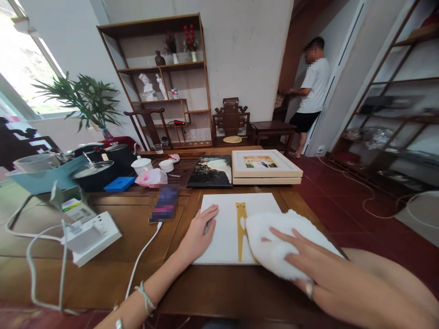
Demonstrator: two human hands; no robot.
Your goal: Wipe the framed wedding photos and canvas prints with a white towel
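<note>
A white canvas board (219, 242) lies flat on the wooden table, bearing a long, narrow yellow-brown cat figure (242, 228) with white patches. My left hand (200, 230) rests on the board's left edge, fingers stretched out. A small greyish patch shows between its thumb and fingers; I cannot tell what it is. With fingers spread, my right hand (302, 256) presses a white fluffy cloth (264, 233) onto the board's right side. The cloth touches the cat figure's right edge and covers the board's right part. A ring is on the right hand.
Behind the board lie a framed picture (267, 171) and a dark painting (211, 171). Left of it are a phone (164, 205) on a white cable, a white box (91, 240), pots (92, 173) and a blue basin (44, 178). A person (312, 91) stands at the back right.
</note>
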